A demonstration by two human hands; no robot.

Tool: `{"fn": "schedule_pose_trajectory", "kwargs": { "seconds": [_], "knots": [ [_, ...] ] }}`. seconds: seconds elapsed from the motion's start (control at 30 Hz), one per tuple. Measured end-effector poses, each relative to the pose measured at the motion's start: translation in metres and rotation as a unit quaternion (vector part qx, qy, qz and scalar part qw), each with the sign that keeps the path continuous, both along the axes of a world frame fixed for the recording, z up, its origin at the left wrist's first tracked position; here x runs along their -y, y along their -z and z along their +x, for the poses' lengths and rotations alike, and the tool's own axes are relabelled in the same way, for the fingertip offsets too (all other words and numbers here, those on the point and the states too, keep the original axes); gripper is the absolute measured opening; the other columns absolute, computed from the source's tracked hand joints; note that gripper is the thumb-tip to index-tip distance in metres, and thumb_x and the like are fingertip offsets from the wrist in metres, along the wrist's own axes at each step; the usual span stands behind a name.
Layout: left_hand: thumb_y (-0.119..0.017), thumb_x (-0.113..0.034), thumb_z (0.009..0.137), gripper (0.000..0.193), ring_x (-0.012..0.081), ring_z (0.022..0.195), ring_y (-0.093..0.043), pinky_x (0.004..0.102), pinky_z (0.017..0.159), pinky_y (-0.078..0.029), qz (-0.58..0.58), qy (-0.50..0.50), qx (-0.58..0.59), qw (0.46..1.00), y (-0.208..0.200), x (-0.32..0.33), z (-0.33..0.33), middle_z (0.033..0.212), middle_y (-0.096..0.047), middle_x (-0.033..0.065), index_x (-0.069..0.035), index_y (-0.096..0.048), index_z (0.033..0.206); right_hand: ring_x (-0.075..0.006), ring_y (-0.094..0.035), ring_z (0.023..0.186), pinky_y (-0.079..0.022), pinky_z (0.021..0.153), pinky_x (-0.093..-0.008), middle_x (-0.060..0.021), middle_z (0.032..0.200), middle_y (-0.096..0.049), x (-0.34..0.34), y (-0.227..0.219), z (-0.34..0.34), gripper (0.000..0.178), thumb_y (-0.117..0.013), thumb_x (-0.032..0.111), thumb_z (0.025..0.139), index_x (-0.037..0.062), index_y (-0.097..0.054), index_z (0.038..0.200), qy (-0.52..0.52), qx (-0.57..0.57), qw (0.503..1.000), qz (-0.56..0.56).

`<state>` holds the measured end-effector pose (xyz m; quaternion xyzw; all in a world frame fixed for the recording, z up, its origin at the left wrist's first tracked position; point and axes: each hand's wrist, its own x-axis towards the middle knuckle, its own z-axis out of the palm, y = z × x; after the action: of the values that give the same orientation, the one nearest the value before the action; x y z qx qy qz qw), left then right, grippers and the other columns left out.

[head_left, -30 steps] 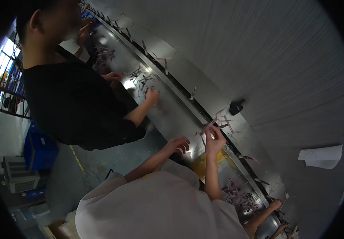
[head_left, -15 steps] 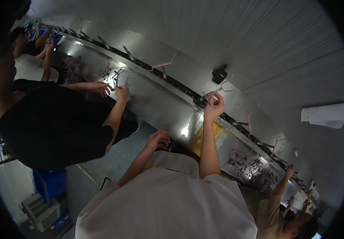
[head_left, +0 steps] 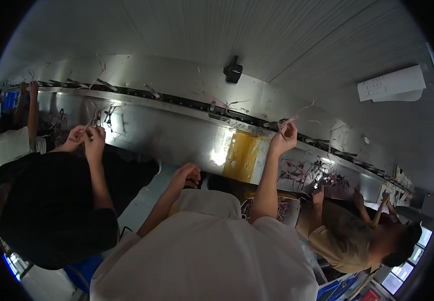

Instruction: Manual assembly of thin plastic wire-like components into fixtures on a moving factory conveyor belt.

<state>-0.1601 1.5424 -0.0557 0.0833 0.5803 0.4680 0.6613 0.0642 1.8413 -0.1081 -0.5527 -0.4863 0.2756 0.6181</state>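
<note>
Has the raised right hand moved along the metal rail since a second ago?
Cannot tell: the right hand holds a pale strip at the rail, but the camera swung.

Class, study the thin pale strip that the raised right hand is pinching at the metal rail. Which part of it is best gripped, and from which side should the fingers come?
Grip the pale strip near its lower end, where the right hand pinches it beside the metal rail. Come from below, on the worker's side: the strip's free end trails up and away, too thin and floppy to control, and the rail blocks the far side.
</note>
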Motion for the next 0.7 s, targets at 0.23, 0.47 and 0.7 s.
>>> {"fn": "schedule_pose_trajectory", "kwargs": {
  "seconds": [0.23,0.47,0.7],
  "knots": [
    [-0.046,-0.037,0.101,0.033,0.0148,0.075,-0.063,0.0313,0.065,-0.055,-0.019,0.037,-0.018,0.999,-0.006,-0.01,0.006,0.082,-0.062,0.0044,-0.009,-0.062,0.099,-0.0159,-0.064,0.086,-0.054,0.078,-0.0274,-0.0093,0.096,-0.067,-0.029,0.011,0.093,0.014,-0.064,0.0,0.093,-0.0048,-0.064,0.106,0.054,-0.042,0.997,0.04],
    [-0.05,-0.042,0.1,0.036,0.0159,0.074,-0.063,0.0336,0.065,-0.055,-0.004,0.038,-0.012,0.999,0.002,-0.016,0.016,0.081,-0.062,0.005,-0.008,-0.063,0.098,-0.0171,-0.066,0.077,-0.052,0.072,-0.0286,-0.0094,0.083,-0.071,-0.063,0.001,0.16,0.014,-0.065,0.003,0.092,-0.005,-0.067,0.103,0.162,0.073,0.982,0.061],
    [-0.049,-0.042,0.1,0.037,0.0157,0.074,-0.063,0.0326,0.064,-0.054,-0.021,0.046,-0.027,0.998,-0.002,-0.021,0.034,0.08,-0.062,0.0046,-0.007,-0.063,0.098,-0.0232,-0.071,0.079,-0.056,0.07,-0.0362,-0.0137,0.087,-0.074,-0.09,0.0,0.232,0.015,-0.069,0.008,0.086,-0.0023,-0.07,0.098,0.305,0.205,0.929,0.042]
  ]
}}
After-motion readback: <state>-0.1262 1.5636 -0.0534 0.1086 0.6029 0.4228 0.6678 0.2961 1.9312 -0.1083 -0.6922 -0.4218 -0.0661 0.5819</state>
